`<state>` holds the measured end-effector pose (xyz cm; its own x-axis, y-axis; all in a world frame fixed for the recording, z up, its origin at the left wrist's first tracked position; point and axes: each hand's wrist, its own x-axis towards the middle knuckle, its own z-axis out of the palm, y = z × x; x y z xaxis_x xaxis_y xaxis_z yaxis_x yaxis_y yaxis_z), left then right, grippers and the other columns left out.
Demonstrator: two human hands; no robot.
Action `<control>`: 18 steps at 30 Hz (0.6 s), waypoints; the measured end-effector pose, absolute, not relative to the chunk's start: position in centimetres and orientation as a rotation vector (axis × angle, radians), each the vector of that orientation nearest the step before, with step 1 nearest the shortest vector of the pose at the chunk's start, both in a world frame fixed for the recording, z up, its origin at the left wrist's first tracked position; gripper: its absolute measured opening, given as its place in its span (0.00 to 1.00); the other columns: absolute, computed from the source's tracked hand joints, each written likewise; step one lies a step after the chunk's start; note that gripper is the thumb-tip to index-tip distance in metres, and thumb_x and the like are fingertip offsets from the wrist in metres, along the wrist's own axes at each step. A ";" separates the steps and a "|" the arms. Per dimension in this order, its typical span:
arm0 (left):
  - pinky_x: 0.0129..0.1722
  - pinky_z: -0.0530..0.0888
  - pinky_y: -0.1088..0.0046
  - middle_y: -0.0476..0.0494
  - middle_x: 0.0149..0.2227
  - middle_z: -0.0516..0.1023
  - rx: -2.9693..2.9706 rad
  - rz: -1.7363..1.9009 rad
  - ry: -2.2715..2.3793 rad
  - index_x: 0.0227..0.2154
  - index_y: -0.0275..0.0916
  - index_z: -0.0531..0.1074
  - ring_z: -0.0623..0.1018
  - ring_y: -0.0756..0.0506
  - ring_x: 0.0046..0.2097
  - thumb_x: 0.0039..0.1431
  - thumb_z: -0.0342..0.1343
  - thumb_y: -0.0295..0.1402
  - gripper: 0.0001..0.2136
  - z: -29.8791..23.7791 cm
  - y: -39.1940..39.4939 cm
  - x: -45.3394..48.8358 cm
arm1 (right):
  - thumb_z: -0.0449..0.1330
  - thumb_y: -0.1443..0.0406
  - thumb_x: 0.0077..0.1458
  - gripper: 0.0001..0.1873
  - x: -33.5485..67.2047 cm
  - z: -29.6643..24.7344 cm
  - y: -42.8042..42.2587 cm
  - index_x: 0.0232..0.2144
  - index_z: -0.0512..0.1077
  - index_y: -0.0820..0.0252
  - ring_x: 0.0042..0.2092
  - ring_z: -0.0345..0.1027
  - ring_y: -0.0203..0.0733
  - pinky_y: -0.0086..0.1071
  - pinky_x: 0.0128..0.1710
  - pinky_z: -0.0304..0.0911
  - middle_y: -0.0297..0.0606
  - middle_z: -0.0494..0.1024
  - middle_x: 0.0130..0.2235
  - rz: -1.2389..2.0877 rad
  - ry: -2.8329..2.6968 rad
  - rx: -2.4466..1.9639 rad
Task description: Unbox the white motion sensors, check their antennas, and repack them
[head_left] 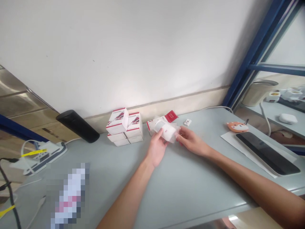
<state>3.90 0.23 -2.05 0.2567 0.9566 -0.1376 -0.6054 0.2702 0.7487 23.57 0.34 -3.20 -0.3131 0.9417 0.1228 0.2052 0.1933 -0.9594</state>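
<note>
My left hand point(156, 148) and my right hand point(190, 141) together hold a white item in a transparent plastic bag point(166, 130) above the grey table point(190, 190). The item's exact shape is partly hidden by the bag and my fingers. Just behind the bag lies a red and white box point(170, 116), partly covered by it. A small white object point(187, 122) lies a little beyond my right fingers. To the left of my hands stands a stack of white boxes with red markings point(125, 127), with one box tilted on top.
A black cylinder point(77, 126) lies at the table's back left, near a power strip with cables point(43, 157). A pixelated patch point(68, 197) covers the front left. On the right are a fox-shaped orange object point(237, 126) and a dark tablet point(267, 152) on white paper.
</note>
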 end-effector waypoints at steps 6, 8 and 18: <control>0.59 0.76 0.62 0.41 0.62 0.79 0.627 1.160 0.710 0.55 0.43 0.76 0.75 0.39 0.65 0.64 0.65 0.42 0.19 -1.9 0.0 4.1 | 0.59 0.56 0.66 0.09 24.0 -3.2 0.9 0.37 0.71 0.55 0.33 0.64 0.40 0.36 0.37 0.60 0.31 0.73 0.31 1.150 -1.610 -1.184; 0.59 0.76 0.62 0.40 0.62 0.80 0.629 1.165 0.711 0.56 0.43 0.75 0.76 0.38 0.65 0.63 0.67 0.41 0.21 -1.8 -0.2 4.3 | 0.59 0.58 0.65 0.07 24.4 -3.1 0.9 0.40 0.71 0.54 0.34 0.66 0.42 0.37 0.38 0.62 0.32 0.75 0.34 1.189 -1.560 -1.148; 0.53 0.77 0.62 0.40 0.57 0.82 0.740 1.348 0.750 0.59 0.45 0.71 0.81 0.39 0.58 0.59 0.72 0.36 0.27 -2.2 -0.5 4.4 | 0.47 0.31 0.64 0.45 24.3 -2.7 0.0 0.70 0.52 0.48 0.37 0.80 0.53 0.45 0.39 0.70 0.46 0.81 0.47 1.777 -1.346 -0.777</control>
